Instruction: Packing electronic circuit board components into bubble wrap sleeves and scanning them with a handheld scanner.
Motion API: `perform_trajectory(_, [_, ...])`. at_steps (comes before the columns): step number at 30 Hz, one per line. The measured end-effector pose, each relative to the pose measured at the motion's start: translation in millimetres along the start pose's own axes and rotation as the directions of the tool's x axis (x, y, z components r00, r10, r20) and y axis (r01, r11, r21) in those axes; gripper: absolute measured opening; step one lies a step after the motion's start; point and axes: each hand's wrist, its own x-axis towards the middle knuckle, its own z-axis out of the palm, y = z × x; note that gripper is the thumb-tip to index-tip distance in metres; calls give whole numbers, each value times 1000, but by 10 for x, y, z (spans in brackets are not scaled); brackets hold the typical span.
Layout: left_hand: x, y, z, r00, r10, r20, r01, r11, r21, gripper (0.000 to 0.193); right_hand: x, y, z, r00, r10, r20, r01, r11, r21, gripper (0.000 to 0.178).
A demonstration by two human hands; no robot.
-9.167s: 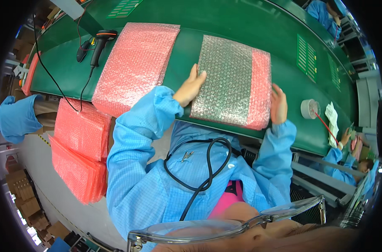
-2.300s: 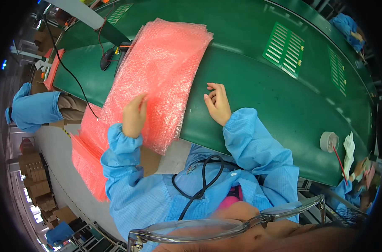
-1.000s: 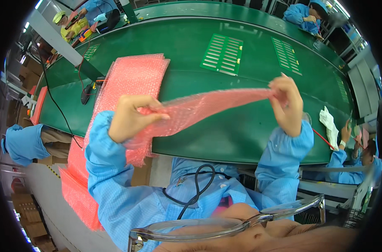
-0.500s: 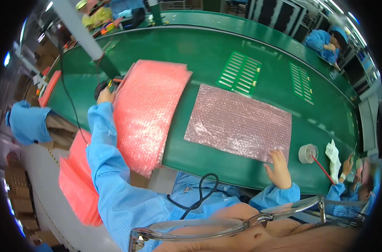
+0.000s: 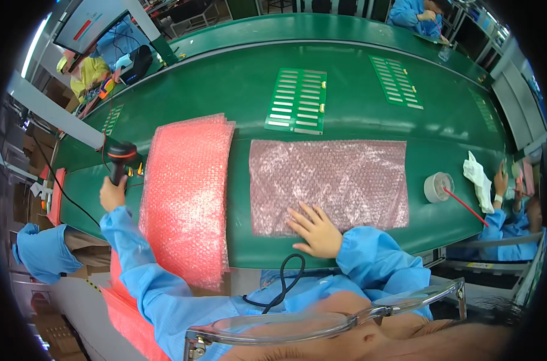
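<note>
My left hand [image 5: 112,194] is wrapped round the grip of a black handheld barcode scanner [image 5: 123,154] with an orange band, held up left of the pink bags. A stack of pink bubble-wrap bags [image 5: 186,186] lies on the green worktop [image 5: 243,240], overhanging its front edge. To the right a purplish, see-through bubble-wrap bag [image 5: 330,180] lies flat. My right hand [image 5: 317,231] rests with fingers spread on the lower edge of that bag. Whether anything is inside the bag cannot be made out.
Green slotted circuit boards [image 5: 297,101] lie farther back on the belt. At right stand a clear round tub [image 5: 437,187] with a red stick [image 5: 466,206] and a crumpled white cloth [image 5: 478,179]. A co-worker's hand [image 5: 500,180] is beyond. A grey post [image 5: 62,114] rises at left.
My left hand has lifted the scanner from beside the pink stack. My right hand has shifted left along the purplish bag's lower edge. The whole view has turned.
</note>
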Motion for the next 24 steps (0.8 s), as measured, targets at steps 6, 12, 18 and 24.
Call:
perform_trajectory(6, [18, 1379, -1012, 931, 364, -13, -339, 852, -399, 44, -155, -262, -51, 1000, -20, 18, 19, 999, 42, 56])
perform_trajectory(12, [-397, 2914, -186, 545, 836, 60, -671, 478, -567, 45, -207, -188, 53, 999, -47, -11, 48, 997, 63, 50])
perform_trajectory(18, [-545, 3054, 558, 439, 895, 80, -759, 417, -500, 51, -302, -178, 141, 998, -28, -47, 34, 990, 135, 45])
perform_trajectory(24, [-446, 3020, 618, 490, 869, 61, -745, 454, -489, 50, 46, 333, -885, 988, 43, 150, -95, 927, 364, 40])
